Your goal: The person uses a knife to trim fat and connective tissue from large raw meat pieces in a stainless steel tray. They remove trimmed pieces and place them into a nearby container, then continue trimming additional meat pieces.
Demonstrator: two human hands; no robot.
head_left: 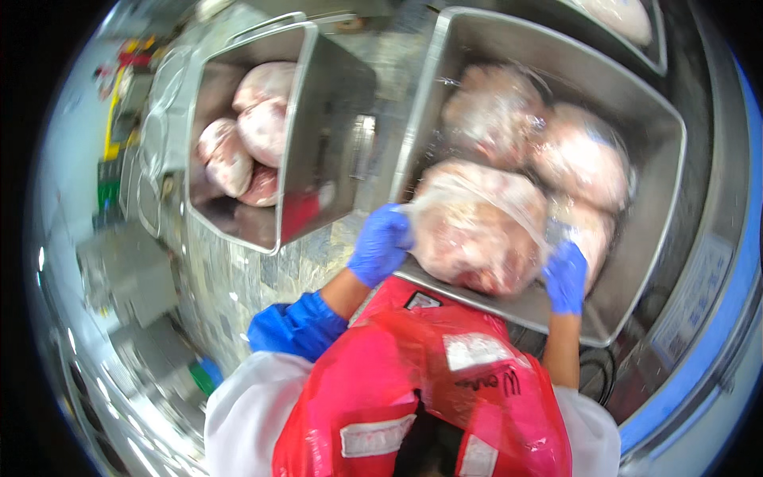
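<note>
A large bagged piece of meat hangs between my two hands over the near side of a deep metal bin. My left hand, in a blue glove, is closed on the clear plastic bag at its left side. At the right side my right hand, also gloved in blue, has its fingers closed at the bag's edge. Several more bagged meat pieces lie in the bin beyond it. Water or loose film around them cannot be told apart.
Left of the bin stands a second metal bin holding several pieces of meat. Another bin with pale meat is at the far right. A blue-edged machine or counter runs along the right. Grey tiled floor shows at left.
</note>
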